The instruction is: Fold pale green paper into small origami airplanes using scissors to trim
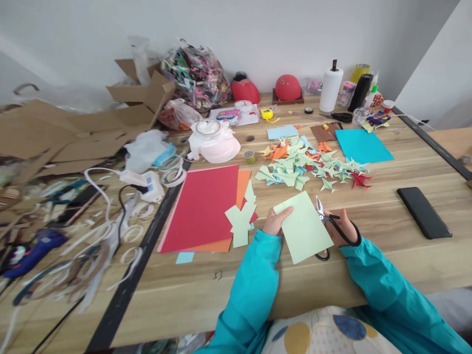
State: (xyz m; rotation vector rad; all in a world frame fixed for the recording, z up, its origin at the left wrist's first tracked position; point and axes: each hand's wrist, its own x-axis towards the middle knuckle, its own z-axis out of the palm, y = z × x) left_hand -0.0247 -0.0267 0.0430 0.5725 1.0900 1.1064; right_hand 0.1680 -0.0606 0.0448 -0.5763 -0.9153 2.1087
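While your left hand [273, 222] is pinching the pale green rectangular paper sheet [303, 227] by its left edge, your right hand [341, 227] is gripping black-handled scissors [329, 221], blades touching the sheet's right edge above the wooden counter [387, 206]. Just left are lying pale green offcuts [240, 219] on red and orange paper sheets [202, 209]; beyond, a pile of folded paper shapes [311, 167].

Bright, even daylight leaves only soft shadows on the table [405, 162]. The wide lens bends its edges, and the left side blurs.
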